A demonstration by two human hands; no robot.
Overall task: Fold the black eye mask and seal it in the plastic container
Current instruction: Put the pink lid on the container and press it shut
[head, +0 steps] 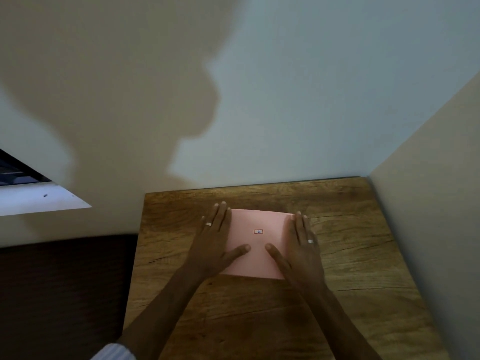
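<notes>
Head view, looking down: a wooden table (363, 255) is set into a corner between pale walls. A pink sheet of paper (255, 242) with a small red-framed label (258, 231) at its centre is laid flat on it. The left hand (215, 245) and right hand (301, 250) are pressed palm-down on the sheet's two sides, fingers fully extended, nothing gripped. A ring is worn on each. No eye mask or container can be seen.

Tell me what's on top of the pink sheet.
Both hands lie flat on the pink sheet: left hand, right hand. A small label shows between them. Anything beneath is hidden.
</notes>
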